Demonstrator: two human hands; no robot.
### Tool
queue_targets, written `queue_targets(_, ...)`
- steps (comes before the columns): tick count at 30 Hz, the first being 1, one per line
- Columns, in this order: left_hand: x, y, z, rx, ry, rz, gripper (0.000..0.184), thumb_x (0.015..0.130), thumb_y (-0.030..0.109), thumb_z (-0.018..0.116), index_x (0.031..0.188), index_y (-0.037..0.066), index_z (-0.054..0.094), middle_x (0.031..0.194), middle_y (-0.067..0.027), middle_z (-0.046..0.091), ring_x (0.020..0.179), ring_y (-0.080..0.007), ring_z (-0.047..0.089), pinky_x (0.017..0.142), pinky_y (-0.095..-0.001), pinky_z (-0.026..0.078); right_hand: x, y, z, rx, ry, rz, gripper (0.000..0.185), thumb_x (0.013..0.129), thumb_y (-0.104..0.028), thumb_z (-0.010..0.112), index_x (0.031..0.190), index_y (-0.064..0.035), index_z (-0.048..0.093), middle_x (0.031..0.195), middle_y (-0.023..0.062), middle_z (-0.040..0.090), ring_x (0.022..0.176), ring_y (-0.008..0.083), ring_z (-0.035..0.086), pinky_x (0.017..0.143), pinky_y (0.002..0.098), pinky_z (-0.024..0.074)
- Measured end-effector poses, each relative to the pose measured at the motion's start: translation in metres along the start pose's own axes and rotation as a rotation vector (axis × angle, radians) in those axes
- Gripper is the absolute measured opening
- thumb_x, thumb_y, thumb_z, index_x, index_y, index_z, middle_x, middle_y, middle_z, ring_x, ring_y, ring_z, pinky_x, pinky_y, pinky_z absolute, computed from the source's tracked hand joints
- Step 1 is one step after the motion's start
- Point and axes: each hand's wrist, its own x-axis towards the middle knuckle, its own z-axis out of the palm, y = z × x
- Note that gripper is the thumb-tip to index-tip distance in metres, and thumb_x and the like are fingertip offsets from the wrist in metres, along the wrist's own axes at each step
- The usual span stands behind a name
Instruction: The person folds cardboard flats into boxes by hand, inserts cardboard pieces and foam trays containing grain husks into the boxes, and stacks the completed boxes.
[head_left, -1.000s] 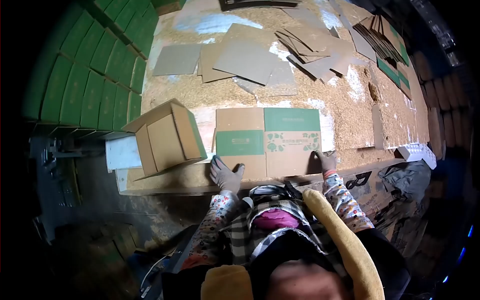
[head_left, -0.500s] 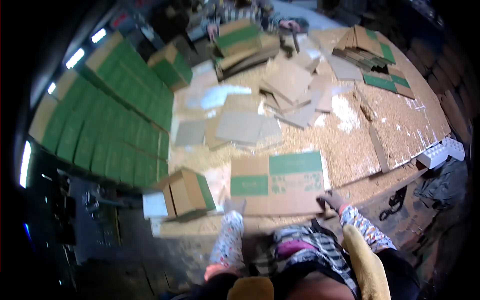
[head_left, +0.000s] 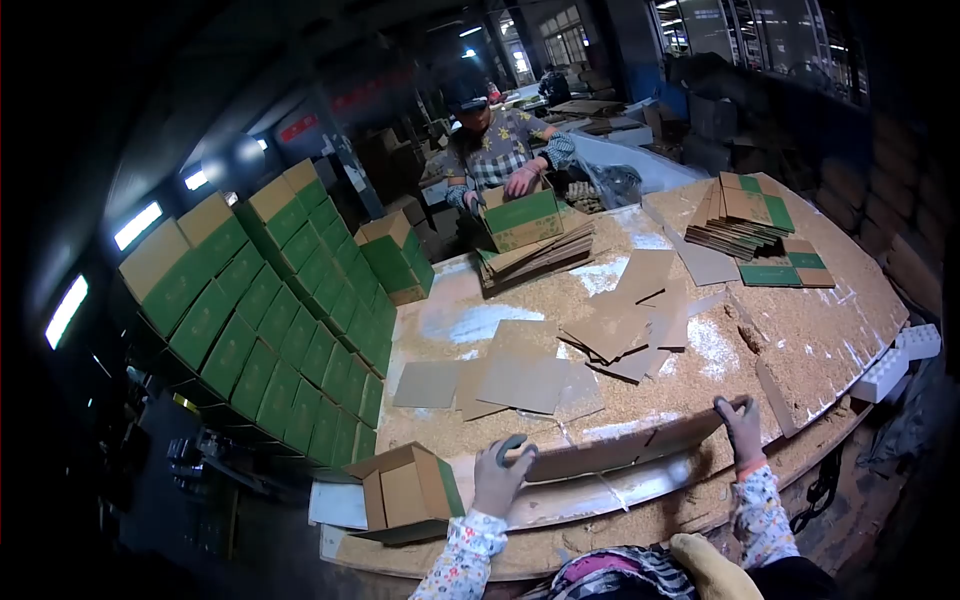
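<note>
A flattened cardboard box (head_left: 625, 452) stands tilted up on its long edge over the near side of the table, brown side toward me. My left hand (head_left: 498, 477), in a greyish glove, grips its left end with the thumb over the top. At the right end my right hand (head_left: 742, 428), also gloved, pinches the upper corner. Close by on the left sits a formed box (head_left: 412, 490) with its top open and a green side. Loose cardboard sheets (head_left: 525, 380) lie just beyond the flattened box.
Green-and-brown boxes (head_left: 270, 370) are stacked high along the left. Across the table, a person (head_left: 505, 150) in pink gloves handles a box (head_left: 522, 215) on a cardboard pile. More flattened boxes (head_left: 745, 225) lie at the far right; white blocks (head_left: 885, 375) sit by the right edge.
The flattened box lay flat with its green printed side up; now both hands have raised it on edge. My view has tilted up, bringing the person across the table into sight.
</note>
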Motion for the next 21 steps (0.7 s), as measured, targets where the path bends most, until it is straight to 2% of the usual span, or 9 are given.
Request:
queue_targets(1, 0.017, -0.02, 0.013, -0.107, -0.017, -0.157, 0.03, 0.079, 0.028, 0.069, 0.097, 0.004, 0.068, 0.081, -0.0125, 0.067, 0.072, -0.0239, 0.063, 0.068, -0.0344, 0.049, 0.002, -0.019, 0.013, 0.235, -0.147, 0.246, 0.053, 0.072, -0.024, 0.078, 0.103, 0.0051, 0.046, 0.092, 0.0118, 0.057, 0.082, 0.017, 0.055, 0.072, 0.0302, 0.0456)
queue_targets(3, 0.072, -0.114, 0.034, -0.167, 0.253, -0.092, 0.026, 0.082, 0.026, 0.065, 0.094, 0.003, 0.068, 0.072, -0.0123, 0.066, 0.059, -0.0237, 0.062, 0.058, -0.0344, 0.05, -0.012, -0.028, 0.053, 0.263, 0.018, 0.072, 0.056, 0.072, -0.023, 0.078, 0.107, 0.0062, 0.046, 0.097, 0.0133, 0.057, 0.085, 0.019, 0.054, 0.076, 0.0304, 0.0457)
queue_targets(6, 0.108, -0.083, 0.005, 0.113, -0.046, -0.097, 0.03, 0.085, 0.029, 0.058, 0.09, 0.002, 0.068, 0.078, -0.0166, 0.067, 0.069, -0.0298, 0.065, 0.064, -0.0392, 0.05, -0.018, -0.059, 0.053, 0.28, -0.189, 0.098, 0.039, 0.076, -0.023, 0.074, 0.096, 0.0025, 0.053, 0.082, 0.0076, 0.061, 0.075, 0.0151, 0.057, 0.069, 0.0279, 0.0475)
queue_targets(9, 0.048, 0.01, 0.038, 0.619, -0.26, 0.405, 0.035, 0.086, 0.038, 0.052, 0.082, 0.006, 0.067, 0.072, -0.0183, 0.063, 0.071, -0.0339, 0.063, 0.067, -0.0445, 0.049, 0.005, -0.039, 0.071, 0.455, -0.242, 0.246, 0.05, 0.078, -0.03, 0.071, 0.106, 0.007, 0.054, 0.079, 0.0109, 0.063, 0.074, 0.0198, 0.061, 0.07, 0.0303, 0.0492)
queue_targets(12, 0.017, 0.014, 0.082, 0.527, -0.787, 0.366, 0.05, 0.088, 0.051, 0.048, 0.085, 0.005, 0.064, 0.078, -0.0216, 0.063, 0.077, -0.0382, 0.061, 0.072, -0.0465, 0.047, -0.007, -0.023, 0.112, -0.197, 0.033, -0.151, 0.067, 0.08, -0.042, 0.066, 0.117, 0.0103, 0.049, 0.11, 0.028, 0.058, 0.104, 0.0357, 0.057, 0.09, 0.0398, 0.0438)
queue_targets(14, 0.025, -0.03, 0.099, 0.419, -1.172, 0.229, 0.058, 0.087, 0.058, 0.046, 0.108, 0.005, 0.059, 0.101, -0.0221, 0.061, 0.095, -0.0373, 0.058, 0.085, -0.0417, 0.044, -0.012, -0.024, 0.122, 0.167, -0.391, -0.11, 0.079, 0.078, -0.051, 0.064, 0.125, 0.009, 0.043, 0.121, 0.0293, 0.051, 0.116, 0.0377, 0.048, 0.101, 0.0399, 0.0354)
queue_targets(15, 0.031, -0.048, 0.101, 0.291, -1.287, 0.228, 0.066, 0.086, 0.061, 0.046, 0.119, 0.004, 0.054, 0.112, -0.0225, 0.058, 0.102, -0.0369, 0.056, 0.089, -0.0396, 0.043, -0.014, -0.01, 0.123, -0.15, -0.351, -0.13, 0.091, 0.073, -0.059, 0.065, 0.132, 0.0052, 0.038, 0.125, 0.0276, 0.048, 0.12, 0.037, 0.045, 0.104, 0.0407, 0.0313)
queue_targets(19, 0.016, -0.019, 0.067, 0.454, -0.637, 0.11, 0.101, 0.072, 0.059, 0.067, 0.133, -0.01, 0.027, 0.135, -0.0277, 0.037, 0.121, -0.0388, 0.042, 0.102, -0.0414, 0.034, 0.0, 0.004, 0.108, -0.768, -0.532, -0.09, 0.095, 0.064, -0.062, 0.071, 0.134, -0.0047, 0.041, 0.128, 0.0227, 0.05, 0.12, 0.0332, 0.047, 0.103, 0.0389, 0.0333)
queue_targets(21, 0.02, -0.062, 0.072, 0.201, -0.385, -0.143, 0.11, 0.065, 0.049, 0.077, 0.135, -0.014, 0.021, 0.139, -0.0283, 0.031, 0.128, -0.0382, 0.034, 0.107, -0.0433, 0.027, 0.035, 0.002, 0.097, 0.107, -1.221, 0.057, 0.076, 0.067, -0.058, 0.072, 0.118, -0.0034, 0.059, 0.105, 0.0087, 0.065, 0.1, 0.02, 0.059, 0.087, 0.0303, 0.0455)
